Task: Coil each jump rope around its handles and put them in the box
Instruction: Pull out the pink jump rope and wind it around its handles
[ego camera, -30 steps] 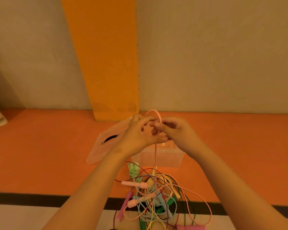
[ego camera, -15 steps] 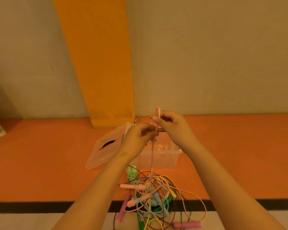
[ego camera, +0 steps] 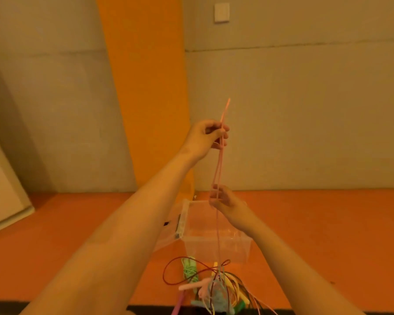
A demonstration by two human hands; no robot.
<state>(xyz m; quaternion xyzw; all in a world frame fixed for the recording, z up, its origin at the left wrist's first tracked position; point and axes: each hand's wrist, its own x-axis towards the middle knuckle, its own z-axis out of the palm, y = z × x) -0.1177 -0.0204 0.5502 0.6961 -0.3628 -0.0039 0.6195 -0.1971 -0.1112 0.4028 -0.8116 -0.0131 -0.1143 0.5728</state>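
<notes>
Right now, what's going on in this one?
A person holds a pink jump rope stretched upright between both hands: the left hand pinches it high, and the right hand grips it lower down. From there it runs into a tangle of coloured ropes on the orange floor. The clear box stands open behind the tangle; no coiled rope shows in it.

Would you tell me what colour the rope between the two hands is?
The rope is pink; head view.

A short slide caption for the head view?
Left hand high, right hand lower, pinching a doubled pink jump rope near the clear box.
</notes>
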